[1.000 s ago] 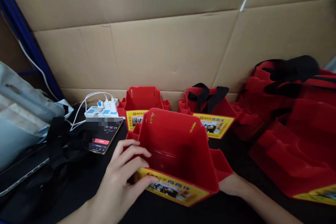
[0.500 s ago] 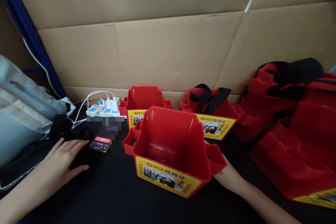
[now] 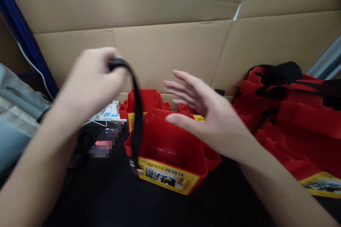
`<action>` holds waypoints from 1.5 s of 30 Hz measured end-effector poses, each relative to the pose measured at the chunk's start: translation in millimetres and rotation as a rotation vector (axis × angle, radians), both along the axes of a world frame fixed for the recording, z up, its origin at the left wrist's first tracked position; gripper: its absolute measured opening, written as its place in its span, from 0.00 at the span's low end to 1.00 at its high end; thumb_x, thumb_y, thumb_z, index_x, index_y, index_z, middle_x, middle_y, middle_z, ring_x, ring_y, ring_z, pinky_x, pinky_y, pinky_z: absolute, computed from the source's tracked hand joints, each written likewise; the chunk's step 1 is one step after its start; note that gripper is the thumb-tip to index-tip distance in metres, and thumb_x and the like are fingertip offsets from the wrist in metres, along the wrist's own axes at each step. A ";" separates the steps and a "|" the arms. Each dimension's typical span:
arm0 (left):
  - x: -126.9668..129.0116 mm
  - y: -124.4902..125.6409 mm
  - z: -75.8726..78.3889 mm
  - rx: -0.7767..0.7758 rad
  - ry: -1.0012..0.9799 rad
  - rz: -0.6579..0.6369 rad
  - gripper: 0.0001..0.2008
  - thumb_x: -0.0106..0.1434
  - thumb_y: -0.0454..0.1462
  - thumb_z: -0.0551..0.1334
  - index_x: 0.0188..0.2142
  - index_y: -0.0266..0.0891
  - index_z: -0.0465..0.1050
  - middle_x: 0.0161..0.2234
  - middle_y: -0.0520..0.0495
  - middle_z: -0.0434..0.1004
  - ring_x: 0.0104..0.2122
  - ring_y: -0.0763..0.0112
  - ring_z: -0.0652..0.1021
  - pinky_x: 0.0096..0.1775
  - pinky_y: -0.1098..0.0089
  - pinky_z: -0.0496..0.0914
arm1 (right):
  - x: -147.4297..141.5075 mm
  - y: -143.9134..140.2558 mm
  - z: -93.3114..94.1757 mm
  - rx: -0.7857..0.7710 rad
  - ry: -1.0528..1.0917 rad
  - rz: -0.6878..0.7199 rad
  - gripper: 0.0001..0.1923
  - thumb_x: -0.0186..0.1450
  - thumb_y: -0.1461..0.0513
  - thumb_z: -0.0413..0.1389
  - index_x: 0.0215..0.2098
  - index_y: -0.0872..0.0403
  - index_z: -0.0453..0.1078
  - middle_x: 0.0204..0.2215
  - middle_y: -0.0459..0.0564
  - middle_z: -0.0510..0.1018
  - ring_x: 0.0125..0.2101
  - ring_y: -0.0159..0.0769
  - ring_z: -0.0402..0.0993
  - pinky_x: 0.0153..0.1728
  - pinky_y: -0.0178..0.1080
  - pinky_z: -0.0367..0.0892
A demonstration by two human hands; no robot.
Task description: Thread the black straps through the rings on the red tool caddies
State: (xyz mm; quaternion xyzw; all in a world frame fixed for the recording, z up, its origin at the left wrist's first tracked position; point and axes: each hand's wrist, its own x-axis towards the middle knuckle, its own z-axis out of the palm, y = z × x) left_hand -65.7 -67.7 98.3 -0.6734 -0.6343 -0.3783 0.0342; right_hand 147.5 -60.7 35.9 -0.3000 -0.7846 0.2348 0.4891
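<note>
Cardboard sheets [image 3: 170,42] are standing as a backdrop along the far edge of a black work surface [image 3: 112,202], with a blue post [image 3: 23,39] running up at the far left. Near the middle of that surface, a red plastic caddy [image 3: 170,149] with a yellow printed label [image 3: 167,177] on its near wall is sitting upright and open at the top. The left hand [image 3: 90,81] is hovering raised above and to the left of the caddy, its fingers curled and pinching the top of a black strap [image 3: 137,113]; the strap is hanging straight down from the grip, passing in front of the caddy's left corner, and its lower end with a small buckle is dangling just beside the label. The right hand [image 3: 210,117] is hovering over the caddy's right side, palm facing left, fingers spread and holding nothing. Farther back, a second red caddy [image 3: 145,101] is standing behind the first, and a third is mostly hidden behind the right hand. At the right, a heap of red caddies [image 3: 293,120] with black straps draped over them is lying piled together. At the left, a phone [image 3: 106,138] with a timer on its screen is lying flat, a white power strip [image 3: 110,110] is sitting just beyond it, and a pale grey bag [image 3: 16,113] is resting at the far left edge.
</note>
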 end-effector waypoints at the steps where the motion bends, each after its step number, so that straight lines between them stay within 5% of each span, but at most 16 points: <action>1: 25.6 4.1 5.8 0.020 0.079 -0.109 0.04 0.52 0.33 0.53 0.22 0.36 0.63 0.18 0.54 0.59 0.20 0.78 0.60 0.21 0.74 0.52 | -10.4 3.4 4.5 0.010 0.004 0.006 0.28 0.56 0.62 0.59 0.54 0.49 0.60 0.47 0.48 0.72 0.46 0.39 0.70 0.47 0.41 0.69; 3: 57.8 10.0 8.5 0.024 0.132 -0.248 0.05 0.52 0.33 0.54 0.21 0.36 0.62 0.18 0.54 0.59 0.19 0.79 0.60 0.21 0.75 0.52 | -19.6 13.0 10.8 -0.018 0.040 0.001 0.17 0.58 0.66 0.54 0.46 0.51 0.66 0.33 0.46 0.75 0.34 0.33 0.74 0.36 0.38 0.71; 5: 63.0 14.6 2.9 -0.051 0.129 -0.344 0.05 0.54 0.35 0.54 0.24 0.35 0.65 0.19 0.54 0.61 0.19 0.79 0.61 0.22 0.76 0.52 | -9.5 23.6 16.9 -0.110 0.182 -0.012 0.14 0.57 0.71 0.47 0.38 0.52 0.68 0.19 0.41 0.66 0.18 0.26 0.65 0.21 0.32 0.65; 8: 37.4 26.1 -12.7 -0.178 0.049 -0.442 0.08 0.56 0.36 0.53 0.28 0.36 0.69 0.20 0.53 0.62 0.19 0.79 0.62 0.22 0.76 0.55 | 35.9 37.2 26.0 -0.270 0.550 -0.056 0.16 0.51 0.73 0.46 0.33 0.52 0.67 0.14 0.37 0.51 0.11 0.20 0.45 0.11 0.28 0.44; 12: -2.7 53.4 -35.5 -0.298 -0.118 -0.447 0.11 0.59 0.38 0.50 0.34 0.36 0.69 0.19 0.54 0.58 0.19 0.78 0.60 0.20 0.76 0.56 | 103.1 55.5 20.4 -0.275 0.756 -0.199 0.14 0.48 0.72 0.47 0.29 0.49 0.61 0.13 0.36 0.45 0.14 0.22 0.37 0.13 0.29 0.38; 15: -14.2 72.9 -47.7 -0.379 -0.147 -0.360 0.14 0.61 0.42 0.49 0.32 0.35 0.68 0.18 0.54 0.56 0.17 0.78 0.60 0.19 0.76 0.54 | 123.3 68.5 0.2 -0.335 0.483 -0.311 0.15 0.51 0.70 0.47 0.35 0.47 0.61 0.13 0.36 0.48 0.13 0.23 0.44 0.14 0.30 0.44; 19: -7.7 87.8 -58.4 -0.494 0.039 -0.378 0.14 0.60 0.40 0.49 0.25 0.36 0.65 0.18 0.53 0.60 0.17 0.77 0.62 0.19 0.75 0.55 | 116.8 74.5 -22.0 -0.542 -0.089 -0.260 0.16 0.50 0.67 0.53 0.38 0.51 0.68 0.17 0.42 0.67 0.18 0.28 0.64 0.19 0.33 0.60; 23: 11.1 93.7 -69.8 -0.491 0.240 -0.502 0.14 0.60 0.39 0.49 0.26 0.37 0.69 0.25 0.48 0.73 0.25 0.72 0.70 0.28 0.74 0.63 | 105.0 69.8 -23.8 -0.576 -0.497 -0.077 0.26 0.46 0.62 0.62 0.45 0.51 0.70 0.40 0.49 0.76 0.40 0.41 0.73 0.37 0.39 0.70; 27: 32.9 90.6 -78.8 -0.427 0.319 -0.508 0.17 0.61 0.41 0.48 0.34 0.36 0.72 0.33 0.43 0.77 0.31 0.66 0.75 0.34 0.69 0.66 | 77.8 63.6 -20.5 -0.384 -0.266 0.010 0.24 0.58 0.57 0.56 0.53 0.50 0.64 0.54 0.50 0.67 0.54 0.39 0.63 0.54 0.43 0.60; 30: 47.7 82.5 -80.9 -0.328 0.396 -0.474 0.17 0.61 0.40 0.48 0.41 0.39 0.71 0.37 0.42 0.77 0.35 0.62 0.76 0.35 0.67 0.67 | 43.4 62.2 -26.6 -0.319 -0.067 0.028 0.21 0.61 0.57 0.53 0.52 0.52 0.64 0.52 0.51 0.69 0.51 0.37 0.66 0.54 0.42 0.61; 34: 56.4 77.0 -79.3 -0.249 0.445 -0.445 0.16 0.61 0.39 0.49 0.46 0.41 0.68 0.38 0.43 0.76 0.36 0.60 0.75 0.36 0.65 0.67 | 16.0 68.0 -38.3 -0.248 -0.144 0.101 0.17 0.60 0.60 0.54 0.47 0.55 0.69 0.43 0.50 0.75 0.43 0.35 0.71 0.47 0.39 0.65; 39: 20.5 87.4 -70.9 -0.376 0.325 -0.571 0.17 0.64 0.40 0.46 0.36 0.38 0.72 0.33 0.46 0.75 0.32 0.69 0.74 0.36 0.70 0.67 | 54.7 84.5 -34.5 -0.083 -0.399 -0.245 0.14 0.61 0.62 0.48 0.38 0.58 0.74 0.28 0.48 0.76 0.29 0.33 0.70 0.31 0.35 0.64; 43: -31.1 92.4 -63.2 -0.638 0.216 -0.568 0.19 0.63 0.45 0.48 0.29 0.37 0.71 0.22 0.50 0.69 0.21 0.75 0.68 0.25 0.76 0.62 | 107.2 95.3 -28.7 -0.254 -0.673 -0.389 0.15 0.62 0.59 0.47 0.33 0.56 0.75 0.20 0.47 0.74 0.21 0.33 0.68 0.25 0.35 0.62; 45: -42.5 93.4 -61.5 -0.674 0.203 -0.539 0.19 0.62 0.47 0.50 0.28 0.37 0.71 0.20 0.51 0.67 0.20 0.75 0.66 0.22 0.76 0.60 | 116.1 95.6 -29.0 -0.282 -0.750 -0.403 0.14 0.60 0.62 0.49 0.38 0.54 0.75 0.26 0.48 0.77 0.27 0.37 0.72 0.30 0.38 0.65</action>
